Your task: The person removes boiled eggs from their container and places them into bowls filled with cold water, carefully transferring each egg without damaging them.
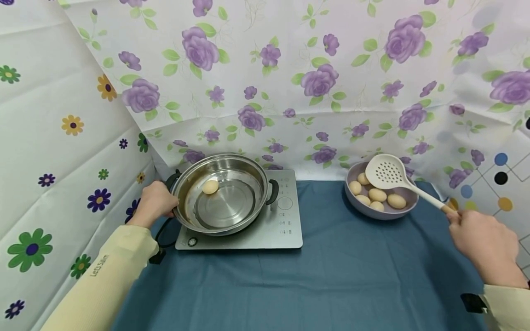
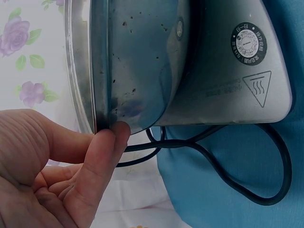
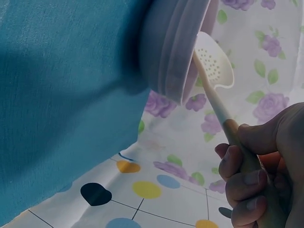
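Observation:
A steel pot [image 1: 225,202] with black side handles holds one egg [image 1: 210,186], which lies toward its left. My left hand [image 1: 155,202] grips the pot at its left handle; the left wrist view shows the thumb and fingers [image 2: 102,152] at the pot's edge, the handle itself hidden there. In my right hand [image 1: 484,241] is a white slotted skimmer [image 1: 386,172] with a wooden handle, the fingers [image 3: 247,185] wrapped round it. The skimmer's head is over a purple bowl [image 1: 372,213] of several eggs [image 1: 377,195]; whether it touches any egg I cannot tell.
Beneath the pot is a silver induction cooktop [image 1: 285,230], with a black cord [image 2: 228,185] looping at its left. A blue cloth [image 1: 331,276] covers the table. Flowered sheets [image 1: 265,82] hang behind and at the left.

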Demonstrator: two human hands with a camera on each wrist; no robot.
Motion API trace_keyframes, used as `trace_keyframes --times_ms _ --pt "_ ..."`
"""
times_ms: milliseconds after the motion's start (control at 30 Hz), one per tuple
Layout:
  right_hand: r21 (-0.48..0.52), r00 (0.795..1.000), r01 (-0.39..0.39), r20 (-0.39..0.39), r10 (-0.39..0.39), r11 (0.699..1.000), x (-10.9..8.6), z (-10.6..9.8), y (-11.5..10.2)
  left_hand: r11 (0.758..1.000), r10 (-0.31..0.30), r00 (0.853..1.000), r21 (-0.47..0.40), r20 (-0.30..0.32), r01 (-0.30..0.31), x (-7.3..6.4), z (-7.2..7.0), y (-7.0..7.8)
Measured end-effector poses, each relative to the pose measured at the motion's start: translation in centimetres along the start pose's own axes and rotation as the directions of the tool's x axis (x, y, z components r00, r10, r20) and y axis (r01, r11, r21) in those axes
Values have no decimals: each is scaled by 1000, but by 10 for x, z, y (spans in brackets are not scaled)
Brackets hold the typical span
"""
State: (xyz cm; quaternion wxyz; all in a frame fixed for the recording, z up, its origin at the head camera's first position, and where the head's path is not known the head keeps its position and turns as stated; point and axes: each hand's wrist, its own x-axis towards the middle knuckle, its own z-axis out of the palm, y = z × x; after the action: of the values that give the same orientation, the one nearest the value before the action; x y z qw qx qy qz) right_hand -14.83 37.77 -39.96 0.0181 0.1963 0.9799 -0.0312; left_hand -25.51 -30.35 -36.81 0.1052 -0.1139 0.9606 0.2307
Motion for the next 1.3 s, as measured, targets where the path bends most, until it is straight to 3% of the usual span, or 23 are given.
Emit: trace_keyframes --times_ms 267,567,867,1300 --pt "67 997 64 -40 -61 996 -2 -2 -4 1000 0 1000 -1 5 0 2 -1 0" --pt "161 990 141 4 -144 977 -7 -19 -28 1000 3 1000 0 -2 -3 1 0 -2" --pt "288 951 285 35 -307 914 -6 -39 -55 1000 23 1000 -1 -7 -23 -1 0 -2" --pt "336 923 342 54 -380 878 -7 -53 -100 1000 13 1000 -15 0 -13 -2 -1 0"
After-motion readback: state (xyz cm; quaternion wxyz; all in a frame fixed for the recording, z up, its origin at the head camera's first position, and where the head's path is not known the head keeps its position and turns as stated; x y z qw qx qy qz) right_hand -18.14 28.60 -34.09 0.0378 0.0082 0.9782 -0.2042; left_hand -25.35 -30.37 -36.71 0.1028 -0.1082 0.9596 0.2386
